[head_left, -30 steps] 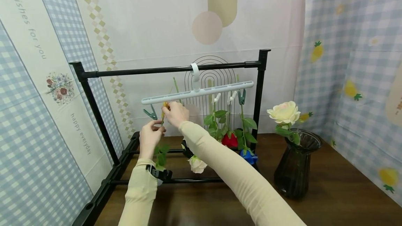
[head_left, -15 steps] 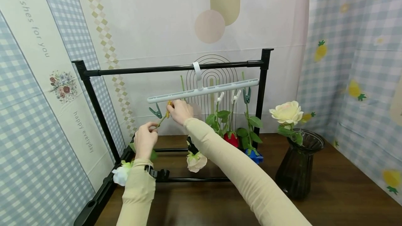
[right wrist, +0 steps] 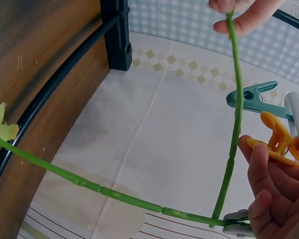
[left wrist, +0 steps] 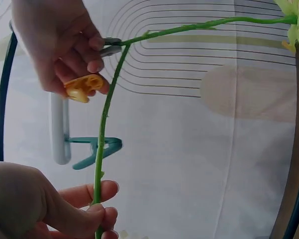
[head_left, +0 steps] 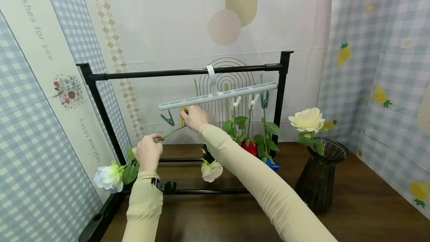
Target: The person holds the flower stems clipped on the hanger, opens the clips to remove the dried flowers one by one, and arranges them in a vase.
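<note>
My left hand (head_left: 149, 152) pinches the green stem (right wrist: 236, 99) of a white-and-pale-blue rose (head_left: 109, 177), whose head points out to the left. The stem slants up rightward, passing beside the yellow clip (right wrist: 277, 139). Between thumb and fingers, my right hand (head_left: 196, 118) squeezes this clip under the light-blue hanger (head_left: 242, 93). In the right wrist view the stem's tip overlaps a grey clip (right wrist: 238, 224), from which a second stem (right wrist: 134, 200) runs to a cream rose (head_left: 212, 171). A dark-green clip (head_left: 167, 117) hangs unused at the hanger's left end.
The hanger hooks over a black rack (head_left: 151, 74). On its right side hang a red rose (head_left: 249, 147) and a blue rose (head_left: 270, 163), heads down. A dark glass vase (head_left: 315, 182) with a cream-white rose (head_left: 307, 120) stands at the right on the brown table (head_left: 215, 216).
My left hand has moved left and down with the stem, from upright to slanting. The white-and-pale-blue rose has swung out left from behind my left forearm. My right hand stays at the yellow clip.
</note>
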`<state>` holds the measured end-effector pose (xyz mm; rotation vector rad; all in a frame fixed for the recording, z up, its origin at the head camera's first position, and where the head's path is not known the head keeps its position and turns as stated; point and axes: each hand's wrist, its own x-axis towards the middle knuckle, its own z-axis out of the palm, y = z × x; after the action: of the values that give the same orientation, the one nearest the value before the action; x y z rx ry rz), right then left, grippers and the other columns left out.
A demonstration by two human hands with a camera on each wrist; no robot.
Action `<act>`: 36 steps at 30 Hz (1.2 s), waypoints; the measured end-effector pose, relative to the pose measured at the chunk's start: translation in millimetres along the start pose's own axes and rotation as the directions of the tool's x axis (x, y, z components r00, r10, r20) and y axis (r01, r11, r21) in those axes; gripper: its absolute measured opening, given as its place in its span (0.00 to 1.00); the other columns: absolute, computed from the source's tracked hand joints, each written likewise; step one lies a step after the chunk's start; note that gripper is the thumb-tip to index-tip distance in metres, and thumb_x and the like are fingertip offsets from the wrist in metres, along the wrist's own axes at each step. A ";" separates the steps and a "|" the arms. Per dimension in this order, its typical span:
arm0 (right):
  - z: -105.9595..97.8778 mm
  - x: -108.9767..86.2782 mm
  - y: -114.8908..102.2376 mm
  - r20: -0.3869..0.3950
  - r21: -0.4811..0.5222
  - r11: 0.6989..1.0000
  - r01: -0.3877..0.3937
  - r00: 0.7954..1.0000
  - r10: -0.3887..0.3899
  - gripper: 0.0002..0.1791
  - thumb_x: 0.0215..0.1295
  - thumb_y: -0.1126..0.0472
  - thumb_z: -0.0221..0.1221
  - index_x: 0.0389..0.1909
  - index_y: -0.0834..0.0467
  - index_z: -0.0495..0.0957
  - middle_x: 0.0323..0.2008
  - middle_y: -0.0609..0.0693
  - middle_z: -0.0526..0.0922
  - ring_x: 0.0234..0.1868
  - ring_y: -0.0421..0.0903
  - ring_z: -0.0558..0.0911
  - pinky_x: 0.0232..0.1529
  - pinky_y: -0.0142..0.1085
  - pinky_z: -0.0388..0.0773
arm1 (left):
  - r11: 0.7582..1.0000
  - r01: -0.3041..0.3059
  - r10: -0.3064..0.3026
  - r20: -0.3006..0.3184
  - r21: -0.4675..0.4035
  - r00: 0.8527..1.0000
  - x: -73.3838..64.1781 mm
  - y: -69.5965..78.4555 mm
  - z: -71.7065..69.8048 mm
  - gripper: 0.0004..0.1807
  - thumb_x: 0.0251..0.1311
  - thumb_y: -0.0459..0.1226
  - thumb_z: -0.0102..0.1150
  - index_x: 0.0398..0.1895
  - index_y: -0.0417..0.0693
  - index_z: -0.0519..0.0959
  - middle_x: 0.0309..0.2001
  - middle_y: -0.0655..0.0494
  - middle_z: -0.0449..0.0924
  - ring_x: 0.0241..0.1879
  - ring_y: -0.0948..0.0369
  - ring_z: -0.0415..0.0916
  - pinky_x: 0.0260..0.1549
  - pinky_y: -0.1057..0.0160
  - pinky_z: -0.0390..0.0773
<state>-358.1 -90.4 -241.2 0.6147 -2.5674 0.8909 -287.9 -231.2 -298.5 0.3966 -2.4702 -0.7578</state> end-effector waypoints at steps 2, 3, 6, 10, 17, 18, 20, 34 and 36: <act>-2.3 0.4 1.7 0.005 0.017 1.000 0.007 1.000 -0.007 0.18 0.66 0.52 0.43 0.18 0.52 0.72 0.13 0.43 0.68 0.14 0.38 0.64 0.16 0.27 0.58 | 1.000 -0.010 0.010 -0.020 0.006 1.000 0.2 0.2 -2.1 0.22 0.49 0.27 0.41 0.40 0.54 0.82 0.38 0.50 0.83 0.27 0.53 0.70 0.34 0.54 0.57; -3.5 0.5 2.9 0.009 0.026 1.000 0.008 1.000 -0.008 0.18 0.66 0.53 0.43 0.19 0.53 0.72 0.14 0.43 0.69 0.14 0.38 0.65 0.16 0.27 0.58 | 1.000 -0.016 0.017 -0.022 0.007 1.000 0.2 0.3 -2.4 0.22 0.49 0.27 0.41 0.39 0.54 0.82 0.37 0.50 0.83 0.26 0.53 0.69 0.34 0.54 0.57; -6.6 0.7 6.5 0.019 0.049 0.999 0.002 1.000 -0.003 0.17 0.65 0.53 0.43 0.22 0.54 0.74 0.16 0.44 0.75 0.16 0.38 0.68 0.17 0.27 0.60 | 0.999 -0.040 0.040 -0.014 0.011 0.999 -1.5 1.8 -1.3 0.23 0.49 0.27 0.40 0.40 0.54 0.82 0.36 0.49 0.83 0.25 0.52 0.69 0.36 0.53 0.58; -8.6 0.5 9.8 0.027 0.070 0.998 -0.010 1.000 0.008 0.16 0.65 0.54 0.43 0.23 0.55 0.75 0.20 0.47 0.79 0.18 0.39 0.72 0.19 0.28 0.62 | 0.997 -0.071 0.071 0.018 0.010 0.997 -6.0 7.4 2.2 0.22 0.49 0.27 0.41 0.40 0.54 0.82 0.37 0.49 0.83 0.30 0.49 0.73 0.38 0.51 0.60; -9.9 -1.1 7.8 0.046 0.098 0.995 0.009 0.999 -0.014 0.17 0.65 0.52 0.45 0.25 0.56 0.76 0.23 0.47 0.81 0.22 0.39 0.76 0.22 0.27 0.65 | 0.987 -0.158 0.158 0.012 0.008 0.987 -16.3 25.2 7.1 0.20 0.48 0.27 0.44 0.36 0.53 0.83 0.32 0.51 0.83 0.29 0.50 0.74 0.38 0.50 0.61; -9.9 -1.5 7.4 0.050 0.100 0.995 0.006 0.999 -0.011 0.17 0.65 0.51 0.45 0.26 0.56 0.77 0.24 0.47 0.81 0.22 0.39 0.76 0.22 0.27 0.66 | 0.985 -0.173 0.173 0.016 0.009 0.985 -18.3 27.5 8.2 0.20 0.47 0.27 0.44 0.36 0.52 0.83 0.32 0.51 0.83 0.30 0.50 0.74 0.39 0.50 0.61; -10.0 -2.3 6.4 0.054 0.096 0.995 0.003 0.999 -0.008 0.16 0.64 0.50 0.47 0.25 0.55 0.76 0.25 0.47 0.81 0.22 0.39 0.75 0.22 0.27 0.66 | 0.979 -0.202 0.202 0.021 0.017 0.979 -22.8 31.8 11.3 0.20 0.47 0.27 0.45 0.36 0.52 0.83 0.31 0.51 0.83 0.31 0.49 0.75 0.40 0.49 0.62; -2.7 -11.8 7.3 0.042 0.022 0.998 0.056 0.997 -0.057 0.18 0.58 0.43 0.52 0.23 0.52 0.78 0.25 0.45 0.81 0.24 0.40 0.74 0.21 0.28 0.66 | 0.937 -0.349 0.349 -0.002 0.037 0.937 -59.8 53.3 38.7 0.18 0.41 0.25 0.51 0.28 0.56 0.85 0.27 0.54 0.82 0.29 0.51 0.74 0.38 0.52 0.63; -3.6 -14.1 7.2 0.061 0.019 0.998 0.063 0.996 -0.064 0.17 0.60 0.43 0.51 0.29 0.50 0.81 0.28 0.44 0.82 0.27 0.39 0.76 0.24 0.28 0.68 | 0.931 -0.365 0.365 -0.003 0.031 0.931 -63.0 55.9 40.0 0.17 0.42 0.25 0.53 0.28 0.56 0.85 0.27 0.54 0.82 0.28 0.52 0.73 0.39 0.53 0.63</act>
<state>-349.2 -79.0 -248.6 0.7352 -2.5813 0.8867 -265.3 -143.0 -318.8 -0.0538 -2.4479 -0.5602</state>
